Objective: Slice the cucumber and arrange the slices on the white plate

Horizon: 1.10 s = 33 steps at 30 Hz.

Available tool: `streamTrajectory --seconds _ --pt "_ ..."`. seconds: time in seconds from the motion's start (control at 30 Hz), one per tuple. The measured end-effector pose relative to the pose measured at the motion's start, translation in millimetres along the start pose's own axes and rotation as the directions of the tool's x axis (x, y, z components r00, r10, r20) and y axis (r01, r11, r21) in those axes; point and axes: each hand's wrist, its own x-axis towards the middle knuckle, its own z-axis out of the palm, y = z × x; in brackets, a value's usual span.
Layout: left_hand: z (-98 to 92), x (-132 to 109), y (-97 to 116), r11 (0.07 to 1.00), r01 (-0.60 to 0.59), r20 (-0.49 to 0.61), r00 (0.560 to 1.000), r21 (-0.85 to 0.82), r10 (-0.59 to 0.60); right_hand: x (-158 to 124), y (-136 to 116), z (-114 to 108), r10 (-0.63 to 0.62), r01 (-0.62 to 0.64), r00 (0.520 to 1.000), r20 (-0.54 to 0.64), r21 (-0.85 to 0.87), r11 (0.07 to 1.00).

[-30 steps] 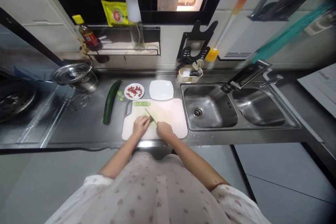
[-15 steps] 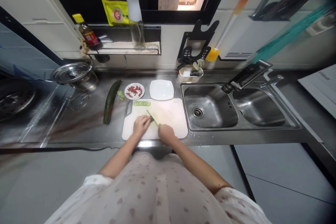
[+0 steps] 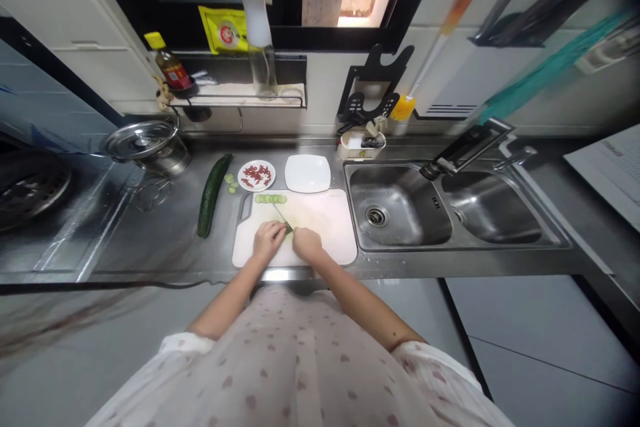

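Both hands work on a white cutting board [image 3: 330, 217] at the counter's front edge. My left hand [image 3: 269, 240] is curled, fingers pressed down on a small green cucumber piece [image 3: 289, 229] that is mostly hidden. My right hand [image 3: 307, 244] is closed round the handle of a knife [image 3: 281, 215], whose blade slants up and left over the board beside my left fingers. A row of cucumber slices [image 3: 271, 199] lies along the board's far edge.
A whole cucumber [image 3: 213, 193] lies left of the board, with loose slices [image 3: 231, 182], a plate of red pieces [image 3: 257, 175] and a white square plate [image 3: 307, 173] behind. A lidded steel pot [image 3: 147, 145] stands far left; a double sink [image 3: 400, 203] with faucet [image 3: 467, 147] sits right.
My right hand with the knife has shifted left and slightly forward, closer to my left hand. The camera view has tilted a little.
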Motion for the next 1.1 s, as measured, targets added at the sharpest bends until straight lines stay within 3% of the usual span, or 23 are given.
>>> streamTrajectory --seconds 0.2,0.5,0.77,0.9,1.1 --pt "0.6 -0.6 -0.7 1.0 -0.02 -0.005 1.0 0.016 0.02 -13.6 3.8 -0.6 0.004 -0.004 1.0 -0.001 -0.018 1.0" --pt "-1.1 0.7 2.5 1.0 -0.011 -0.009 1.0 0.017 0.011 -48.8 24.1 15.7 0.065 -0.063 0.998 0.026 -0.069 0.996" --pt "-0.8 0.5 2.9 1.0 -0.01 -0.021 1.0 0.01 0.01 -24.1 10.8 8.3 0.043 -0.042 0.999 0.026 -0.044 0.998" --pt "-2.1 0.9 4.1 1.0 -0.016 -0.015 1.0 0.02 0.016 -9.2 1.2 0.9 0.015 -0.016 0.999 -0.028 -0.019 1.0" --pt "-2.6 0.7 3.7 1.0 -0.02 -0.014 1.0 0.018 0.02 -6.3 -3.9 -7.1 0.019 -0.019 1.0 0.005 0.0 1.0"
